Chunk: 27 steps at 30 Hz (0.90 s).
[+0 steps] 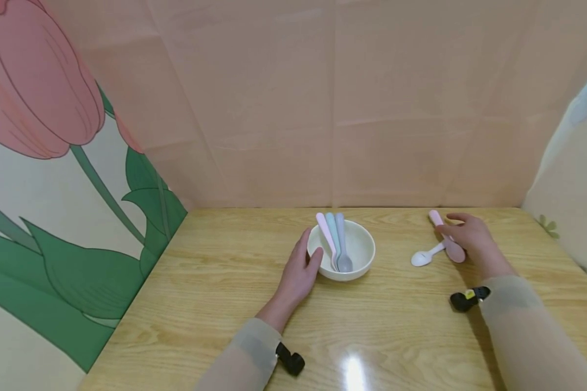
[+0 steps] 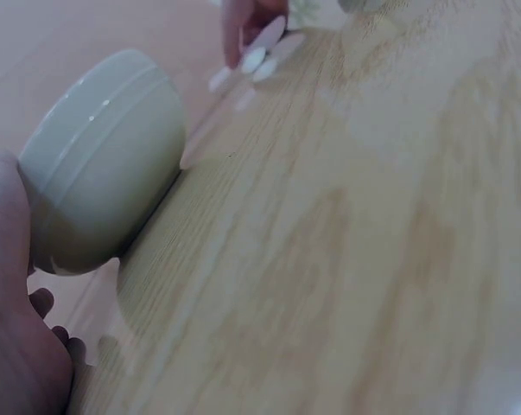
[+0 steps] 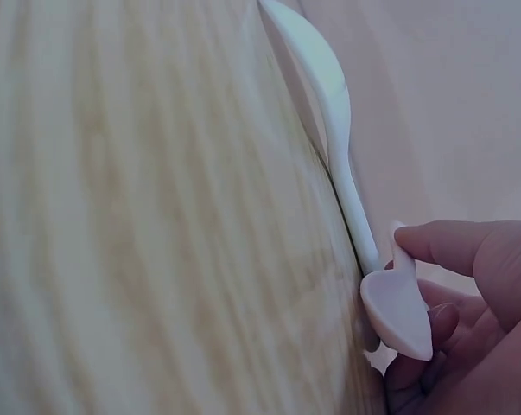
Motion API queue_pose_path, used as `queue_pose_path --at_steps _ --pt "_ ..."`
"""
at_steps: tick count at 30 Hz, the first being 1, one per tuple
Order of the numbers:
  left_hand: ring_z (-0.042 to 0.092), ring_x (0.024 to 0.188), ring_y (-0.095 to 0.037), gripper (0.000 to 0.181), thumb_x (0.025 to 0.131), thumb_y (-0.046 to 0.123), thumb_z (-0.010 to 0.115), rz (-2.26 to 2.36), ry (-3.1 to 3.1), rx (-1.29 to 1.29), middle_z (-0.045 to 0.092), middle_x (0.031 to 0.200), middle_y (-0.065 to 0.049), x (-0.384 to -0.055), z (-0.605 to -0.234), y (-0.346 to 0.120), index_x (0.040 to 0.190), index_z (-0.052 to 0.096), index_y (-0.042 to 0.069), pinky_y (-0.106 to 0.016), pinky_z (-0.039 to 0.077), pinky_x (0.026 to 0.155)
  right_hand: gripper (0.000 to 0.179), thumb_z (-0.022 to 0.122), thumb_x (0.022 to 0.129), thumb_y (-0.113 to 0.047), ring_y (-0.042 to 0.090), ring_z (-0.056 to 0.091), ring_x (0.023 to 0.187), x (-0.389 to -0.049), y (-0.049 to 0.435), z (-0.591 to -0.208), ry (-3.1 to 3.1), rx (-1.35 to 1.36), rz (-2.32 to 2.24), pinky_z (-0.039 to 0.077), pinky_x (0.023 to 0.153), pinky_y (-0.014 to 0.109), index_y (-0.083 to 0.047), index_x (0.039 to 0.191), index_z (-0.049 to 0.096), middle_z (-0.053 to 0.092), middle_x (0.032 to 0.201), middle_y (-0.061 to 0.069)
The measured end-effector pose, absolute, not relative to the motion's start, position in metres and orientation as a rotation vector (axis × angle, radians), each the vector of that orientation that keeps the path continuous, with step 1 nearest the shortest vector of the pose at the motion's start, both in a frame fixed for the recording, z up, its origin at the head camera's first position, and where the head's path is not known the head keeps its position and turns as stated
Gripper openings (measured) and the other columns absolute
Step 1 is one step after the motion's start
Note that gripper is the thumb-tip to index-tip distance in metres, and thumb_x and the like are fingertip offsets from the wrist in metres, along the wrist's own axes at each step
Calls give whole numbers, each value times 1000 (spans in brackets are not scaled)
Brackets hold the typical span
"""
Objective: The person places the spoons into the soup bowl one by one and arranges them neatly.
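A white bowl [image 1: 361, 251] stands on the table. Inside it lean a pink spoon [image 1: 325, 231], a light blue spoon [image 1: 331, 225] and a grey-lavender spoon [image 1: 342, 239], handles up over the far rim. My left hand [image 1: 297, 274] rests against the bowl's left side, thumb by the near rim and fingers extended along the outer wall. On the right, my right hand [image 1: 472, 239] pinches another pink spoon [image 3: 398, 311] between thumb and fingers, its bowl end toward me. A white spoon [image 1: 423, 258] lies beside it, its handle end under the pink one.
The wood-grain table [image 1: 381, 326] ends at a plain pinkish-beige backdrop [image 1: 274, 136]. A tulip-printed panel [image 1: 93, 233] stands on the left, a pale panel [image 1: 572, 190] on the right. Both wrists wear a small black camera [image 1: 291, 359].
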State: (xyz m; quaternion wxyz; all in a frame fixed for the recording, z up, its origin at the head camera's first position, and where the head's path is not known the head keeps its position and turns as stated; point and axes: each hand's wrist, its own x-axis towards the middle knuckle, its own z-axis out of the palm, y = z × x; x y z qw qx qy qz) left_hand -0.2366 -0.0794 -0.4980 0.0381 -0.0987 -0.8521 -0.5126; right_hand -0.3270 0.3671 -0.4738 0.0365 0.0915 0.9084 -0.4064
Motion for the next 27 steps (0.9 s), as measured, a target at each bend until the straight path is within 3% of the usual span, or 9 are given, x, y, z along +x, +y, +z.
queue_pose_path --at_steps 6,13,21,24,27 --pt "25 165 -20 71 117 52 45 -1571 -2617 -298 26 181 3 -237 -498 -79 179 18 28 -45 24 134 78 60 112 -38 52 53 129 -324 368 -473 2780 248 -1319 50 89 39 13 165 32 43 153 45" --pt "26 165 -24 71 118 51 45 -1566 -2604 -306 27 181 -1 -237 -498 -79 179 19 26 -48 24 134 75 58 114 -37 46 55 126 -318 367 -469 2767 251 -1353 50 77 23 10 167 32 44 154 44" --pt "27 165 -25 72 117 51 46 -1558 -2600 -308 29 180 -2 -238 -499 -79 179 20 25 -49 25 134 76 58 114 -37 26 60 103 -313 364 -467 2761 250 -1456 52 72 23 2 171 28 50 147 41" --pt "27 165 -25 71 117 52 45 -1557 -2605 -303 28 181 -2 -238 -499 -79 179 20 25 -49 25 134 75 59 114 -34 18 60 91 -311 362 -465 2771 238 -1510 54 72 27 0 172 26 58 131 32" --pt "27 165 -25 71 117 51 45 -1558 -2605 -306 28 181 -2 -238 -499 -78 179 20 25 -49 25 134 75 60 114 -30 14 61 82 -309 358 -461 2755 230 -1595 55 70 30 -3 174 25 64 110 16"
